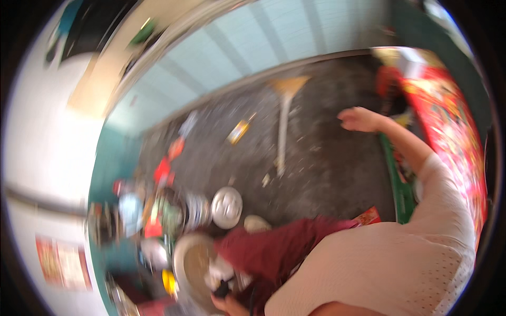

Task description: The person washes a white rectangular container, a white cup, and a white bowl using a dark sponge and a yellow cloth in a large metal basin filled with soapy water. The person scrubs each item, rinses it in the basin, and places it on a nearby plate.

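Note:
My right hand [357,119] is stretched out over the dark floor, beside a table with a red patterned cover [446,130]. Its fingers are loosely bent, and nothing shows in them. At the bottom edge my left hand [229,305], partly cut off, holds a small black object [222,290], too blurred to name. Behind that object is a large round basin [182,260] with pale, crumpled-looking things [219,272] in it. A broom-like tool [284,126] with a white handle and a tan, flared head lies on the floor.
A round metal lid or plate [227,207] lies near my shoe [256,223]. Stacked bowls [197,209], red items [163,172] and other household goods crowd the left. A yellow-labelled item [238,132] lies on the floor. A green crate [403,199] stands under the covered table.

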`<move>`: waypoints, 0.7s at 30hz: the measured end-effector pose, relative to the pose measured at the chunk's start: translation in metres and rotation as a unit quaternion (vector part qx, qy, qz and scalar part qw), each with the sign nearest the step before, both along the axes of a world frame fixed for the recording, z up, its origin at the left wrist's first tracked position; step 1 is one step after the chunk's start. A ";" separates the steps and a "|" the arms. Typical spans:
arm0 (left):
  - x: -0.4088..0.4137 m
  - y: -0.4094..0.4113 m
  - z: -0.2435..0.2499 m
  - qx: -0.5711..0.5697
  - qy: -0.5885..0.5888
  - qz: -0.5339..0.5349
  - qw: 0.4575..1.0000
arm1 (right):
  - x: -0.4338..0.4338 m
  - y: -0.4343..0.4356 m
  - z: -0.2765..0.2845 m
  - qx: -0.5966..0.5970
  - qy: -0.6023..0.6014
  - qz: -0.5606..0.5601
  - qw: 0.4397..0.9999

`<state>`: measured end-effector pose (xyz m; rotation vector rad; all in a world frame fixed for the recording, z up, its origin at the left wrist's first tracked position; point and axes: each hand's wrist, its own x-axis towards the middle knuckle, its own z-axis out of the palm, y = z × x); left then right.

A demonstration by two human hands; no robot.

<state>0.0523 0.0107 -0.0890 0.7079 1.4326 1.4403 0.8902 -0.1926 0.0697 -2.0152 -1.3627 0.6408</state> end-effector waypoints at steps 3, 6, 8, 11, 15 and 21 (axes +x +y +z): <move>0.066 0.005 0.032 -0.164 -0.174 0.073 0.968 | -0.027 0.011 0.010 -0.101 -0.065 0.177 0.977; 0.025 -0.002 0.056 -0.111 -0.249 0.148 0.951 | -0.074 0.052 -0.003 -0.115 -0.036 0.193 0.974; 0.028 -0.019 0.073 -0.115 -0.268 0.151 0.945 | -0.093 0.073 -0.008 -0.129 -0.034 0.201 0.971; 0.019 -0.039 0.073 -0.098 -0.285 0.174 0.937 | -0.114 0.109 -0.005 -0.149 -0.058 0.255 0.954; 0.000 -0.040 0.055 -0.122 -0.273 0.183 0.937 | -0.154 0.148 0.016 -0.098 -0.088 0.308 0.942; -0.053 -0.019 0.014 -0.166 -0.286 0.174 0.927 | -0.249 0.213 0.043 -0.045 -0.108 0.388 0.914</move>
